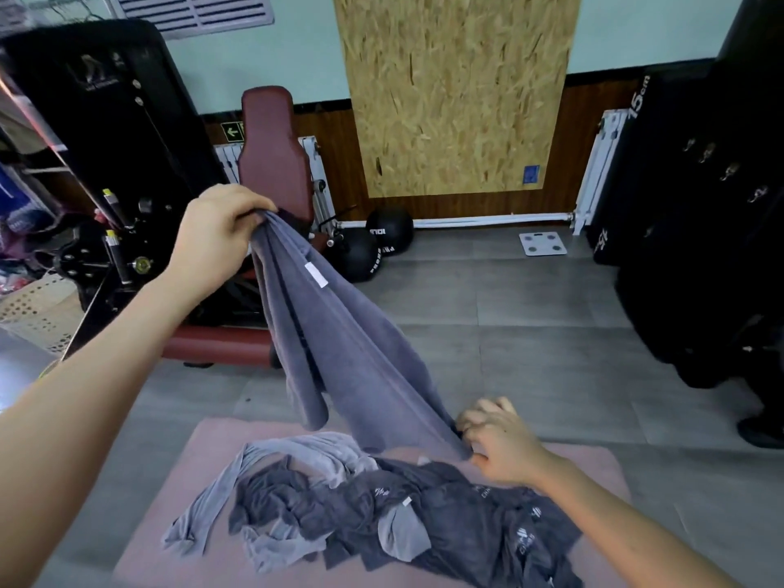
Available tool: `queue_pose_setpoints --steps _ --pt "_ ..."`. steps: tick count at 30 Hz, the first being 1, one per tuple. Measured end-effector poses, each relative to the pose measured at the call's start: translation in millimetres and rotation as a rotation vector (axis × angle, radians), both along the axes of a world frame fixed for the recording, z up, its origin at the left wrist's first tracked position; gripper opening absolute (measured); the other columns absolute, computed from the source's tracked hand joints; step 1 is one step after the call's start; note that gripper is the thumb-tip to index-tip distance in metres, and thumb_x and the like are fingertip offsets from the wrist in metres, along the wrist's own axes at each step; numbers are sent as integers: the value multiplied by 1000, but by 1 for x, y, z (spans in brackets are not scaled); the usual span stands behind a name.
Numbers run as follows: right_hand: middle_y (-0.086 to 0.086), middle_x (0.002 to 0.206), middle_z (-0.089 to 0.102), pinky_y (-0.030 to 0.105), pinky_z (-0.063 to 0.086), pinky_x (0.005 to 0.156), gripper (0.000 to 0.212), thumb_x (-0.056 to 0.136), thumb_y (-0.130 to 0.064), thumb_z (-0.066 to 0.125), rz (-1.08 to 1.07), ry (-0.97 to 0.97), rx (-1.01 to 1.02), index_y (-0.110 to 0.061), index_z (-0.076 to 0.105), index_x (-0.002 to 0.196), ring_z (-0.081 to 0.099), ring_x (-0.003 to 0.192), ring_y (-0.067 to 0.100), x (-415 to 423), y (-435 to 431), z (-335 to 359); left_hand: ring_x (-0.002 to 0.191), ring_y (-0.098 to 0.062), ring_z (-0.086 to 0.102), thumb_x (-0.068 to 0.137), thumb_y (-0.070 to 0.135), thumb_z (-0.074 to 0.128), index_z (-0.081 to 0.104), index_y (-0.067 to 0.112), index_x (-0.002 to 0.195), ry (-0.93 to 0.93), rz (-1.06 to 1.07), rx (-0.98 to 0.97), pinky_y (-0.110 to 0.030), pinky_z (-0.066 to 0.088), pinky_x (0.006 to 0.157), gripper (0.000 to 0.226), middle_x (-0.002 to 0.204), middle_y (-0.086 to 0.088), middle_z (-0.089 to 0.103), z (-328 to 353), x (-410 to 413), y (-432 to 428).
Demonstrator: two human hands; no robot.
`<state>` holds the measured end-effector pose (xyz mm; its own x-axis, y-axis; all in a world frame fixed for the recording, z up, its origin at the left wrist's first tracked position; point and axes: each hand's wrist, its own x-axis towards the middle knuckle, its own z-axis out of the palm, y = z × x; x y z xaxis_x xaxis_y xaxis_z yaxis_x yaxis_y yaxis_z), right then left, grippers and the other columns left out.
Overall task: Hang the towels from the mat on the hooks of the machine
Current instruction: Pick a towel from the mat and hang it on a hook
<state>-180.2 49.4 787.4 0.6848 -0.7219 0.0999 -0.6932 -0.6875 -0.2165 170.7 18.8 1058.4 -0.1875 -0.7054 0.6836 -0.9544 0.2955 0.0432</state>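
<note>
A crumpled heap of dark and light grey towels (382,515) lies on a pink floor mat (169,524). Just beyond it, the right hand (500,443) has its fingers pinching the lower corner of a purple-grey towel (339,341). The raised left hand (212,239) has its fingers clenched round the towel's top. Behind stands a black exercise machine with a maroon padded seat (271,154).

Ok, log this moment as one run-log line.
left hand: grips grey towel top | right hand: pinches its lower edge | pile: on mat | hooks: bare
</note>
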Motion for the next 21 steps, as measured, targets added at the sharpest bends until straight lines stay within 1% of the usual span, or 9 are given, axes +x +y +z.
queue_pose_setpoints --steps 1,3,5,7,9,11,13,18,21 --pt "-16 80 60 29 38 67 11 55 -25 56 56 2 -1 -25 63 63 53 80 13 -2 4 3 96 -34 59 82 -8 55 70 -2 95 0 27 5 -31 40 89 20 97 -17 68 -4 3 -3" --pt "-9 78 57 29 34 72 9 57 -18 54 108 -27 -3 -21 57 64 48 84 14 -8 10 14 98 -36 59 82 -8 53 69 -2 98 42 98 22 -37 42 89 23 100 -19 67 -12 13 -9" --pt "-8 66 51 25 24 67 10 55 -17 56 93 -30 -34 -22 50 61 45 74 13 -19 11 26 99 -38 58 82 -7 53 68 -3 100 72 160 61 -39 42 89 24 101 -22 66 -23 24 -13" --pt "-12 58 51 25 19 63 14 51 -23 64 5 34 -139 -27 55 61 45 67 10 -34 5 33 100 -40 58 81 -8 54 68 -5 99 63 197 104 -41 42 90 23 101 -24 66 -38 34 -16" --pt "-11 58 56 26 24 62 22 47 -33 75 -122 124 -208 -28 65 65 53 62 12 -50 -3 38 99 -41 58 80 -10 55 68 -6 98 87 218 141 -43 42 90 22 101 -25 66 -54 43 -16" --pt "-7 55 57 30 38 59 29 42 -36 86 -215 161 -243 -26 66 61 57 57 18 -62 -8 41 98 -42 59 79 -11 57 68 -6 96 81 223 190 -44 43 88 20 100 -26 66 -71 50 -16" --pt "-4 52 55 31 44 50 31 39 -34 90 -284 164 -286 -24 64 53 57 54 22 -70 -9 51 94 -43 60 79 -10 58 68 -6 95 60 230 239 -44 44 83 19 97 -26 67 -89 54 -16" --pt "-1 50 49 28 38 39 29 51 -33 89 -376 69 -357 -16 65 50 52 58 26 -91 -15 76 90 -42 62 78 -12 59 70 -5 91 81 204 350 -44 46 81 19 93 -24 68 -125 52 -8" --pt "1 58 55 32 46 43 24 68 -34 80 -470 45 -356 -15 66 63 56 66 29 -99 -18 87 89 -40 64 77 -12 61 71 -5 91 99 161 382 -42 47 80 18 94 -23 69 -135 47 -6"
